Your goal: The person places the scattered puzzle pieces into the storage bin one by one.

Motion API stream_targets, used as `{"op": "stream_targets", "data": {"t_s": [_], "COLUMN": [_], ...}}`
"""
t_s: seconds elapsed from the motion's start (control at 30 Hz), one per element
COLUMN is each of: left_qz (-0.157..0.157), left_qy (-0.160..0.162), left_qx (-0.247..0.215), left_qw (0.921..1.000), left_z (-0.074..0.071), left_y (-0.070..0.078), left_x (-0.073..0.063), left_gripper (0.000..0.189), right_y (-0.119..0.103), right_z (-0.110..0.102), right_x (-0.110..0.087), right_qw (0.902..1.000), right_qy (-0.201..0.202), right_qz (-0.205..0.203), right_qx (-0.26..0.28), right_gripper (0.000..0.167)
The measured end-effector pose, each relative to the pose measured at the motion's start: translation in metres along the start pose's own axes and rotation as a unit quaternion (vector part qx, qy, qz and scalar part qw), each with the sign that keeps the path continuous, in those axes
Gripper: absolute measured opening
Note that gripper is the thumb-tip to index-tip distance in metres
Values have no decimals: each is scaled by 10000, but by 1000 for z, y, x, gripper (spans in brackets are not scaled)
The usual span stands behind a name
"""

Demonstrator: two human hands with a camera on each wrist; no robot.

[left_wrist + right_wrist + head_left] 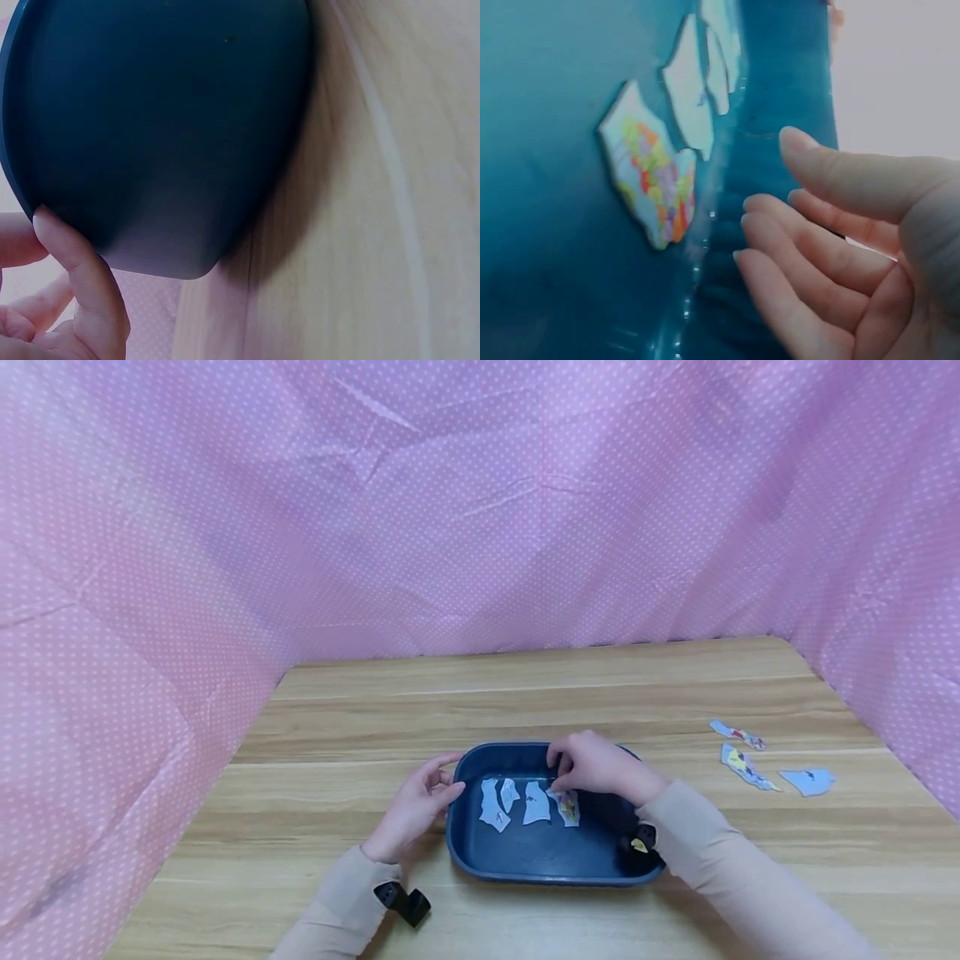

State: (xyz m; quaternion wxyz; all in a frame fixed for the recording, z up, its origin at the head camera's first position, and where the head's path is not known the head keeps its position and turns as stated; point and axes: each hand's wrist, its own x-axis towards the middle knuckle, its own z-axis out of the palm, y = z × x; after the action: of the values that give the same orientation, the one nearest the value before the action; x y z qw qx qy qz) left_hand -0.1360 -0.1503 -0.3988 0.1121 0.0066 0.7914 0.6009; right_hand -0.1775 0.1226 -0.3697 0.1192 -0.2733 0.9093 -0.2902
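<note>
A dark blue tray (pixel 555 860) sits on the table with several thin, irregular puzzle pieces on its floor. Three of them are mainly pale blue, including one near the middle (pixel 536 802); the rightmost piece (pixel 651 172) bears a multicoloured print. My left hand (pixel 418 802) holds the tray's left rim, thumb against the edge in the left wrist view. Over the tray's far side, my right hand (pixel 600 766) hovers just beside the multicoloured piece. The right wrist view shows its fingers (pixel 802 247) loosely bent, thumb apart, with nothing between them.
On the wooden table (pixel 360 710), right of the tray, lie three more pieces: a narrow one (pixel 738 735), a yellow-marked one (pixel 744 768) and a pale blue one (pixel 808 781). A pink dotted cloth (pixel 480 527) hangs behind and along the sides.
</note>
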Motion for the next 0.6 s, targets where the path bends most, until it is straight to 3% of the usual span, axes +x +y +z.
{"op": "stream_targets", "data": {"t_s": [0.4, 0.6], "left_qz": [-42, -4], "left_qy": [-66, -45], "left_qx": [-202, -267], "left_qw": [9998, 9996], "left_z": [0, 1], "left_y": [-2, -4], "left_x": [1, 1], "left_gripper": [44, 45], "right_y": [1, 1], "right_z": [-23, -45], "right_x": [-5, -10], "right_qw": [9925, 9902], "right_qy": [-114, -93], "right_qz": [-39, -105], "right_qx": [1215, 1388], "right_gripper": [28, 28]}}
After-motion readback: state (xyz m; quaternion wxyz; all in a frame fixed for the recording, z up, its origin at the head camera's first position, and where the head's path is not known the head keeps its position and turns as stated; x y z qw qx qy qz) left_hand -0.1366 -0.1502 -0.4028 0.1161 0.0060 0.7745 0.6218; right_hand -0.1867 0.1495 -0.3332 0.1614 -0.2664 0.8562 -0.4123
